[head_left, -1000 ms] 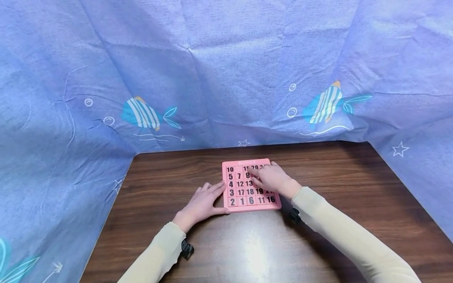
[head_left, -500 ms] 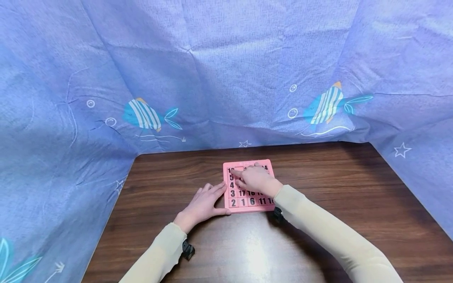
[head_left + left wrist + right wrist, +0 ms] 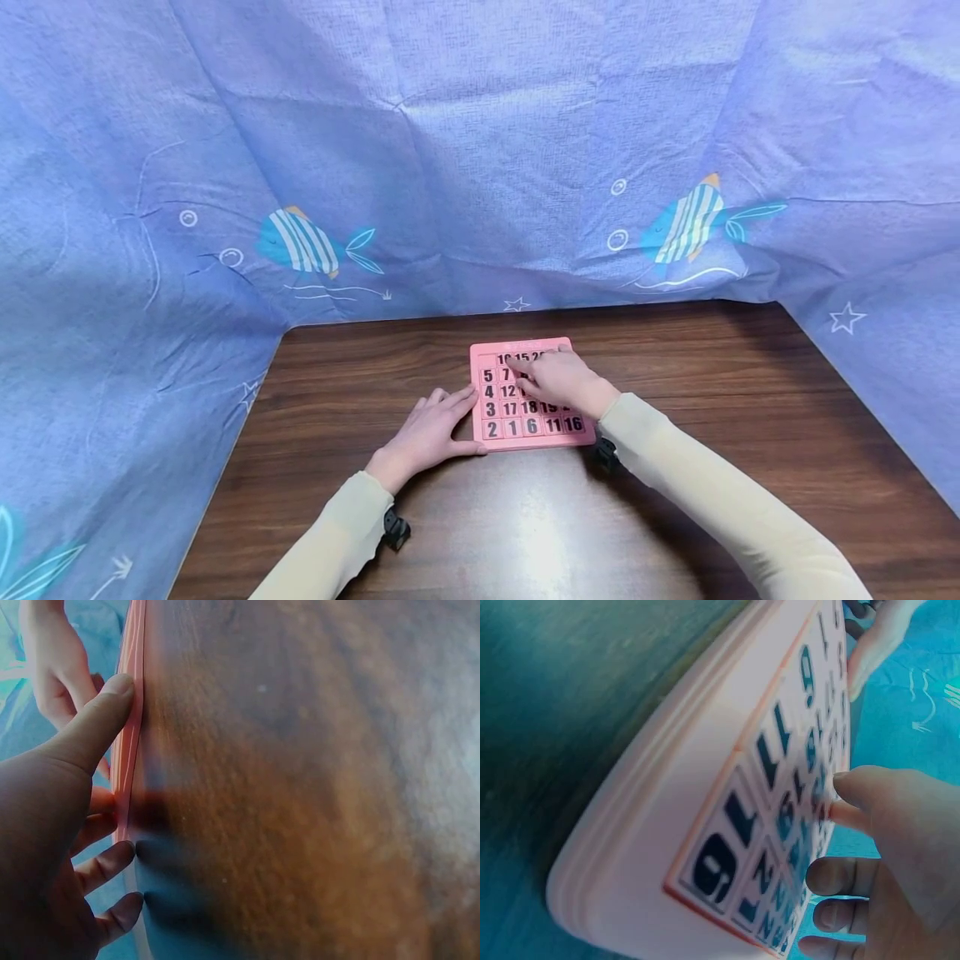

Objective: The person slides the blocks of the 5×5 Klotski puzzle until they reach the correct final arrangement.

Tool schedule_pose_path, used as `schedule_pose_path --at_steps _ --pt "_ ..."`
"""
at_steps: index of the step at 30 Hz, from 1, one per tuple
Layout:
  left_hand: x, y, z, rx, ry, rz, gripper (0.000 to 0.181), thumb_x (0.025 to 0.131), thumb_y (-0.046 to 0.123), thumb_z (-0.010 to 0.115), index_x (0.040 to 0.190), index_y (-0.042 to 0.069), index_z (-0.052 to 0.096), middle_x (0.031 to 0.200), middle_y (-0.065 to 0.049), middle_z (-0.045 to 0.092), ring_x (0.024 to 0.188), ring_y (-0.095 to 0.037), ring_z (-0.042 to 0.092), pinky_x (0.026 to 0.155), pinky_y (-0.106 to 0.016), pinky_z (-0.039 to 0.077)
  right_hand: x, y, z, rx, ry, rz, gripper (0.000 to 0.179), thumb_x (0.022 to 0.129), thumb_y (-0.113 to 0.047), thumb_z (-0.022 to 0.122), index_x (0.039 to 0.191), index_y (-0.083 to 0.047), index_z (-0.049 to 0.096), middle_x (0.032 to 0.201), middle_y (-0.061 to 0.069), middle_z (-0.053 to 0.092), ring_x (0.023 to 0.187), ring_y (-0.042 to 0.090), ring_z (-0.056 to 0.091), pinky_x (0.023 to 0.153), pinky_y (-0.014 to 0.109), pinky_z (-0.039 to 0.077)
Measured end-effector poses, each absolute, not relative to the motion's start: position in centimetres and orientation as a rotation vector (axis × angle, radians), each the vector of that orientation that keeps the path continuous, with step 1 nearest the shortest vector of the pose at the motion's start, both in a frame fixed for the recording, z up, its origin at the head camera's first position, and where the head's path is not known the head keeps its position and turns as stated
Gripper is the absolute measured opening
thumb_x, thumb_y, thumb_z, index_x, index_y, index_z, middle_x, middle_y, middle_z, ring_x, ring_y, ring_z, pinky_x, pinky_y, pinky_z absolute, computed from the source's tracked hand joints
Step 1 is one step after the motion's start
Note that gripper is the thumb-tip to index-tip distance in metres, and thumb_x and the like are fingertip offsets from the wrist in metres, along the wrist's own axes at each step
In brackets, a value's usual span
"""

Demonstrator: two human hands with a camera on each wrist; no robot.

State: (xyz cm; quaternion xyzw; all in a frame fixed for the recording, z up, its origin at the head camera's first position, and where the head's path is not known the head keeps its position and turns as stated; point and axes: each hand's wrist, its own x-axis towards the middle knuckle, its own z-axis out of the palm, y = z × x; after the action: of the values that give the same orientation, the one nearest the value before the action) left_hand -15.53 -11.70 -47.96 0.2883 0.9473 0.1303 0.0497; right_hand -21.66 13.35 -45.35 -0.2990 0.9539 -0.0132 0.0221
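Note:
A pink sliding number puzzle [image 3: 533, 446] lies flat on the table, its tiles printed with black numbers. The gap in its grid is at the far left corner, left of the 10 tile [image 3: 502, 359]. My left hand [image 3: 426, 433] rests at the puzzle's left side, thumb at the near corner and fingertips along the left edge. Over the far rows is my right hand [image 3: 564, 382], its index finger extended down to the 10 tile and covering several tiles. In the right wrist view, the 16 tile [image 3: 724, 859] is large and close; the other fingers hang loosely bent.
The dark wooden table [image 3: 675, 358] extends around the puzzle on all sides. Behind it and at both sides hangs a blue cloth [image 3: 495, 167] with fish prints. A black strap [image 3: 396, 529] is on the left wrist.
My right hand moved left to the far left corner, then back a little right. The 10 tile slid one place right, and the gap is now in the corner. The left hand stays put.

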Motion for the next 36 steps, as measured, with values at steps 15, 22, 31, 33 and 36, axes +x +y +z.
schedule_pose_path --at_steps 15,22,31,33,36 --pt "-15.8 -11.8 -48.1 0.878 2.891 0.388 0.092 0.075 0.074 0.053 0.146 0.019 0.035 0.150 0.003 0.033 0.104 -0.016 0.041 0.084 -0.037 0.034 -20.5 11.2 -45.3 -1.054 2.894 -0.003 0.046 0.095 -0.047 0.044 0.139 -0.033 0.047 0.071 0.005 0.065 0.084 0.026 0.064 0.084 0.049 0.043" --pt "-15.7 -11.8 -48.2 0.875 2.885 0.389 0.092 0.075 0.075 0.053 0.146 0.019 0.035 0.150 0.004 0.033 0.106 -0.016 0.041 0.087 -0.040 0.034 -21.6 11.1 -45.6 -1.018 2.911 -0.054 0.045 0.095 -0.041 0.047 0.139 -0.030 0.047 0.084 0.009 0.071 0.083 0.027 0.066 0.089 0.053 0.040" --pt "-15.6 -11.7 -48.3 0.893 2.892 0.403 0.090 0.075 0.071 0.057 0.145 0.017 0.037 0.150 0.002 0.034 0.105 -0.017 0.042 0.084 -0.039 0.034 -20.8 11.5 -45.5 -1.074 2.899 -0.073 0.045 0.095 -0.040 0.049 0.137 -0.025 0.050 0.077 0.007 0.069 0.086 0.026 0.066 0.090 0.053 0.040" --pt "-15.6 -11.8 -48.3 0.896 2.894 0.399 0.091 0.075 0.072 0.056 0.145 0.017 0.037 0.150 0.002 0.033 0.105 -0.017 0.041 0.085 -0.038 0.034 -19.9 11.6 -45.3 -1.125 2.888 -0.059 0.044 0.095 -0.041 0.049 0.136 -0.025 0.052 0.075 0.005 0.069 0.084 0.025 0.065 0.088 0.051 0.041" --pt "-15.7 -11.9 -48.4 0.898 2.901 0.378 0.092 0.075 0.074 0.054 0.146 0.018 0.036 0.151 0.003 0.032 0.106 -0.016 0.041 0.085 -0.037 0.034 -18.7 11.7 -45.2 -1.199 2.872 -0.037 0.043 0.095 -0.042 0.048 0.135 -0.026 0.053 0.066 0.002 0.065 0.079 0.022 0.065 0.088 0.050 0.042"
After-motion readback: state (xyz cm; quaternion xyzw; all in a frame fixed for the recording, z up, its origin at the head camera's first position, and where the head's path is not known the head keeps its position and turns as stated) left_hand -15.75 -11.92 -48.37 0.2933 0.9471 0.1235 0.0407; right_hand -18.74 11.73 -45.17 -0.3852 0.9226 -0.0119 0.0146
